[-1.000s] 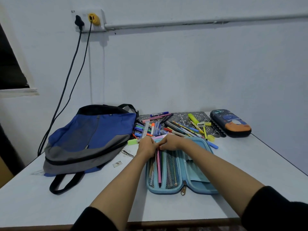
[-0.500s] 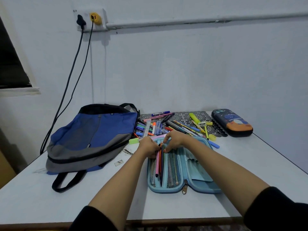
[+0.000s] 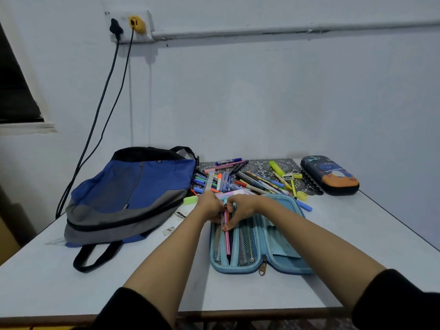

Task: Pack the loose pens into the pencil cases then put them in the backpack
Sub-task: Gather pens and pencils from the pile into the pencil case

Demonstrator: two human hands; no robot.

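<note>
We see the left grip (image 3: 210,207) and the right grip (image 3: 241,208) meeting over the far end of the open blue pencil case (image 3: 238,269). Both are clamped on the pink pen (image 3: 227,238). The left fingers curl round its far end, and the right thumb presses on the shaft a little nearer to us. The pen runs near to far along the case's left half, its near tip low in the tray between two mesh pockets. A darker pen lies right beside it; we cannot tell whether the two touch. A short orange stub shows between the two grips.

The case lies flat on the table (image 3: 71,270), spread open, with its zipper pull (image 3: 262,270) at the near edge. Just beyond it, the loose pens (image 3: 252,182) sit heaped on a dark patterned mat (image 3: 259,163), with a yellow highlighter (image 3: 276,167) among them. A green eraser (image 3: 190,200) lies at the left of the heap, near the left grip. A blue pen (image 3: 304,206) lies off the case's far right corner.

To the left, the blue and grey backpack (image 3: 128,194) lies flat on the table, its black strap trailing toward us. At the far right sits a closed dark pencil case (image 3: 329,175) with an orange patch. On the wall above, two cables (image 3: 102,96) hang from a socket (image 3: 129,25).
</note>
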